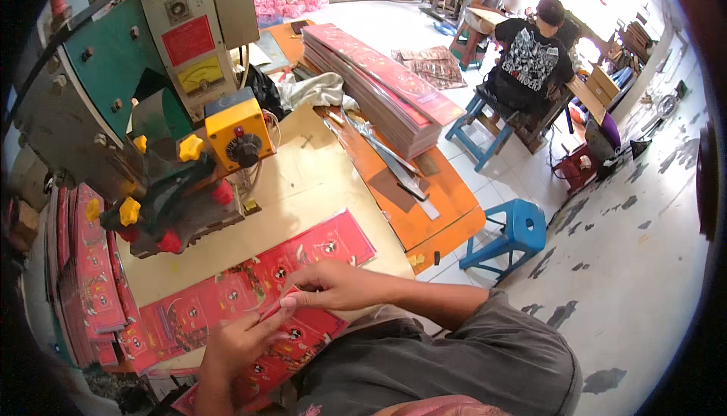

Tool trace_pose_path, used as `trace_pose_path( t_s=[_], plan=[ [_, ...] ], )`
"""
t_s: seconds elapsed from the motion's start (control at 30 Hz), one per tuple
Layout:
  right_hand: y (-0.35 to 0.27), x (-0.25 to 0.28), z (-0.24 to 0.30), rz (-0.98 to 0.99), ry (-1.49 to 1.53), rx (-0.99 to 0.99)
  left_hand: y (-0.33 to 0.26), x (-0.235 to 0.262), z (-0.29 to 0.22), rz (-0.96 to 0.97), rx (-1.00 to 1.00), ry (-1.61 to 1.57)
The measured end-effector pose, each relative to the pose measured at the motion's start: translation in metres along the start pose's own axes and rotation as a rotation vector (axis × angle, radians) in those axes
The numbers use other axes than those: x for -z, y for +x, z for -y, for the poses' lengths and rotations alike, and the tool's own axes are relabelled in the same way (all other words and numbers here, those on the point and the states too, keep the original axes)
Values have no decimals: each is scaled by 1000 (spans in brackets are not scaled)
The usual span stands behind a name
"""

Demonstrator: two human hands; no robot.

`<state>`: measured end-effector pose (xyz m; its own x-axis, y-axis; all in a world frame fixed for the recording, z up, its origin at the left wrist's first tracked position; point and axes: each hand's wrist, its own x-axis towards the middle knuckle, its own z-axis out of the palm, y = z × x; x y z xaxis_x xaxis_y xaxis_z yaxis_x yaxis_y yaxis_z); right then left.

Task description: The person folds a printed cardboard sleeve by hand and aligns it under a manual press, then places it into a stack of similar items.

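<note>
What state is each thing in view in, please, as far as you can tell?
Held sheet, pinched in both hands
Left hand, closed, pinching
Right hand, closed, pinching
Flat sheet, lying face up, printed side showing
Machine, standing; on or off unclear
Cloth, crumpled
Stack, piled flat
Orange table, loaded
Blue stool, upright

Harsh white light floods the far end of the room, washing out the background around the seated co-workers (530,60) and whitening the tiled floor (363,18). Nearer, soft shadows lie on the cream tabletop (326,166) beside the machine (113,75), with the red sheets (227,292) fairly clear; everything bends toward a black rim, and one distant head is blurred.
</note>
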<state>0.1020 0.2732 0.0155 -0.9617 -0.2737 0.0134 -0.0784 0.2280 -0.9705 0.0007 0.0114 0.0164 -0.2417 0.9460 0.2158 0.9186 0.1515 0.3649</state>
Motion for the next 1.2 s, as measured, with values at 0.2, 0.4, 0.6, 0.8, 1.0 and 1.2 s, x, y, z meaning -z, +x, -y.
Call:
trace_pose_path(
  t_s=[0.2, 0.4, 0.6, 0.8, 1.0, 1.2],
  plan=[
    [1, -8, -17, -132, 109, 28, 13, 19, -7, 152, 141, 69],
    [-24, 31, -13, -433, 190, -132, 7, 37, 2, -136, 277, -16],
    [-61, 80, -45, -608, 519, -73, -22, 57, 33, -171, 400, 220],
    [-47, 86, -58, -733, 289, -163, -25, 46, 75, -164, 456, 163],
    [-43, 85, -41, -991, -699, -322, -25, 26, 82, -37, 423, 176],
    [-47, 68, -40, -814, -785, -372, -30, 19, 80, -37, 381, 119]
  ],
)
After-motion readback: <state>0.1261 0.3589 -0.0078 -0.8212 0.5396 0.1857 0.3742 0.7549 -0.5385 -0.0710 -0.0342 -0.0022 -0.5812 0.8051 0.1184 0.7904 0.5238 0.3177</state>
